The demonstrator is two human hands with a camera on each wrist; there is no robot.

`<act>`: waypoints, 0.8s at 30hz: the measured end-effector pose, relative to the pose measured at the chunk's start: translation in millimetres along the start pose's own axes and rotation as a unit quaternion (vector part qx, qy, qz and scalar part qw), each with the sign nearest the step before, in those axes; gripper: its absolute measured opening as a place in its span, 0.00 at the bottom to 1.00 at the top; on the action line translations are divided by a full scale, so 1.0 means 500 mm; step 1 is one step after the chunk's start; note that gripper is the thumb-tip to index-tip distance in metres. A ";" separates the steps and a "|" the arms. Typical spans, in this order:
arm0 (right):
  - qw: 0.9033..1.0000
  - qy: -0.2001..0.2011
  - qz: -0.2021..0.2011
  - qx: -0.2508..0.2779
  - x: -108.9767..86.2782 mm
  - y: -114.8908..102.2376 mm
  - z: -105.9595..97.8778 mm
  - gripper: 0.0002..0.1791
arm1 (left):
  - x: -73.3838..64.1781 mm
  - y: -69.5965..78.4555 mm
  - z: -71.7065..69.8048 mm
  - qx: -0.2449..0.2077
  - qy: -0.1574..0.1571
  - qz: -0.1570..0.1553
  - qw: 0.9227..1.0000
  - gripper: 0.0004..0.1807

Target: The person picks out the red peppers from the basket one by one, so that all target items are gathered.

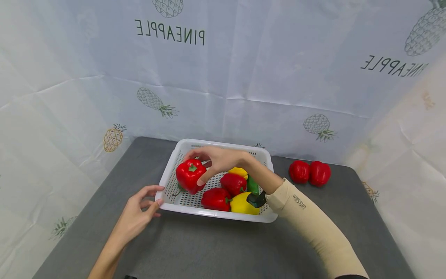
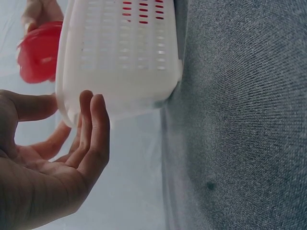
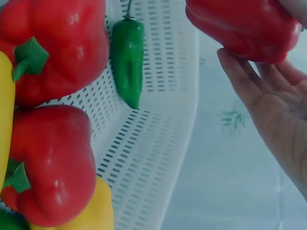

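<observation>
My right hand (image 1: 221, 159) grips a red bell pepper (image 1: 189, 177) over the left part of a white plastic basket (image 1: 216, 212). In the right wrist view the held pepper (image 3: 242, 28) is clear of the basket floor, thumb on one side and fingers on the other. My left hand (image 1: 136, 215) pinches the basket's rim at its near left corner. Inside lie two red bell peppers (image 1: 216, 199), yellow peppers (image 1: 244, 204) and a green pepper (image 1: 253, 186), partly hidden by my right arm. A slim green chili pepper (image 3: 127, 62) lies near the basket's left end.
Two more red bell peppers (image 1: 309, 173) stand side by side on the grey table (image 1: 223, 248), right of the basket. A white curtain (image 1: 226, 77) with pineapple prints hangs behind the table and along both sides.
</observation>
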State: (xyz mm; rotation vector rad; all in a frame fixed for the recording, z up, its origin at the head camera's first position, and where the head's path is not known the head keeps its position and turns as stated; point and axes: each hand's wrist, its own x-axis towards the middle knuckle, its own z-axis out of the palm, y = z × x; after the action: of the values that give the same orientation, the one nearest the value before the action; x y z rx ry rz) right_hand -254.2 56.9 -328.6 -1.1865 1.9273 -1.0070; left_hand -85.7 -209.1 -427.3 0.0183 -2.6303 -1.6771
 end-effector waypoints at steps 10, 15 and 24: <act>0.997 0.079 0.010 0.026 -0.064 -0.007 -0.016 0.43 | 0.001 -0.001 -0.001 -0.009 0.001 0.007 1.000 0.23; 0.993 0.107 -0.005 0.046 -0.105 -0.015 -0.024 0.43 | 0.000 -0.002 0.000 -0.008 0.003 0.008 1.000 0.23; 0.984 0.155 -0.035 0.085 -0.160 -0.008 -0.037 0.43 | -0.001 -0.003 -0.001 -0.011 0.005 0.020 1.000 0.22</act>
State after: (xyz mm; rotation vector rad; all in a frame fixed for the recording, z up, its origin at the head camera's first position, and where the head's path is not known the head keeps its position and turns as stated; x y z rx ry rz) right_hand -237.4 134.0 -305.4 -1.0554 1.9934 -1.4342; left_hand -85.4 -210.4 -428.4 -0.0259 -2.5882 -1.6879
